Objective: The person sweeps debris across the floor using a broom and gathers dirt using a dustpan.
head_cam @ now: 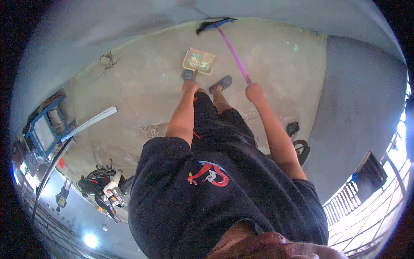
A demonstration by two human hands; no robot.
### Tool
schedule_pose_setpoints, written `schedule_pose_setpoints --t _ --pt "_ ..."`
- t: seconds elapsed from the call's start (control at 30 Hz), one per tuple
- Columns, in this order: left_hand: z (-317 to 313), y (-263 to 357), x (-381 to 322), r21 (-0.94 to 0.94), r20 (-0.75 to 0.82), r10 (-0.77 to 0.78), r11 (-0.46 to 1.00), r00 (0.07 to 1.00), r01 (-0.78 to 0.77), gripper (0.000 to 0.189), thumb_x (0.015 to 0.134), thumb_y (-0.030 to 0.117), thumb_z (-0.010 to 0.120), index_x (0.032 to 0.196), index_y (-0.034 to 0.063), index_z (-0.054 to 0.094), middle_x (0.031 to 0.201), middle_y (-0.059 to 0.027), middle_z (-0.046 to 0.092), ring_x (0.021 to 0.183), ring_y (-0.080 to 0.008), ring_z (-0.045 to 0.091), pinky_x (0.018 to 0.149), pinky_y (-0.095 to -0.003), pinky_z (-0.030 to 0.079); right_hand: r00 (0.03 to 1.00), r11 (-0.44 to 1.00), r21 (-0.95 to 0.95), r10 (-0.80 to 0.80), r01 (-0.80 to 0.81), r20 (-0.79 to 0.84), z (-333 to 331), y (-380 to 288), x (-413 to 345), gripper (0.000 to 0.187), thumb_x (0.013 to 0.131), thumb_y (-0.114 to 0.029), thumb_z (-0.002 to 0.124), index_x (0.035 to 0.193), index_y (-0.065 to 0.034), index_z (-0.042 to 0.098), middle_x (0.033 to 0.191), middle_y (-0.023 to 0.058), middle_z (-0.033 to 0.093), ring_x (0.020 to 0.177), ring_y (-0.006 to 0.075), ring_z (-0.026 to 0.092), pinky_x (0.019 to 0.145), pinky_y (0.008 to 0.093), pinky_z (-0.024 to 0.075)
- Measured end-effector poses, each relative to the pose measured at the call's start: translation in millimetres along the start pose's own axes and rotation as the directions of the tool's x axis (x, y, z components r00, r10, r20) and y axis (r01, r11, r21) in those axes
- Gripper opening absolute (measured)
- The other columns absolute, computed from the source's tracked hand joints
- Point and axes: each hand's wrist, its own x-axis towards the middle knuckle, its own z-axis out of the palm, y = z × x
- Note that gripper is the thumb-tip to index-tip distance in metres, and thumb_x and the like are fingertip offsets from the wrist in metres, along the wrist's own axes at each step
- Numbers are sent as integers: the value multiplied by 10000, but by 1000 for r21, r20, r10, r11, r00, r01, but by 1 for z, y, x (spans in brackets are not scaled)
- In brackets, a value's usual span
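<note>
My right hand [255,92] is closed around the pink handle [233,53] of a broom. Its broom head [216,24], blue with dark bristles, rests on the floor along the base of the far wall. My left hand [190,86] grips the near edge of a shallow pale dustpan [209,72], with the exact hold partly hidden. Scraps of green and yellowish litter [199,62] lie in the dustpan. Just below it are my feet in dark clogs, the left clog [187,75] close to its edge and the right clog [223,83] farther right.
A motorcycle [106,187] stands behind me on the left, near a long white strip [90,123] and a blue-framed piece of furniture [45,129]. A small box [106,59] sits at the left wall. Part of a wheel [302,152] and a dark object [292,129] are on the right.
</note>
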Motion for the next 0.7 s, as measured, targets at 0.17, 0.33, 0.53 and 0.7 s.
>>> schedule_pose_setpoints --t 0.17,0.33,0.53,0.7 --pt "-37 31 -8 -64 64 -12 998 998 16 298 794 215 472 974 28 618 1103 -178 557 1022 -328 540 821 -422 457 981 996 83 28 -45 192 -23 -73 -94 479 798 -175 451 1258 -68 369 842 273 573 807 415 561 706 511 444" --pt "-12 -9 48 97 158 125 985 979 -141 328 797 219 466 1046 47 594 1139 -162 541 1063 -328 512 858 -425 432 990 903 429 -39 -24 136 -26 -77 -165 488 810 -250 530 1275 -162 409 728 169 585 585 274 559 542 397 450" --pt "-34 -44 54 238 203 310 904 929 -354 348 805 226 415 1022 9 579 1067 -210 557 974 -366 531 835 -425 422 848 402 752 344 -522 404 -101 -71 -273 478 834 -253 557 1267 -101 422 634 2 522 467 70 441 407 236 368" --pt "-83 -35 -31 192 180 508 822 842 -537 380 815 290 417 1045 21 555 1061 -250 535 997 -392 506 863 -429 404 658 169 662 434 -730 615 40 20 -378 285 827 -181 540 1052 -6 538 685 44 581 600 108 556 485 260 457"
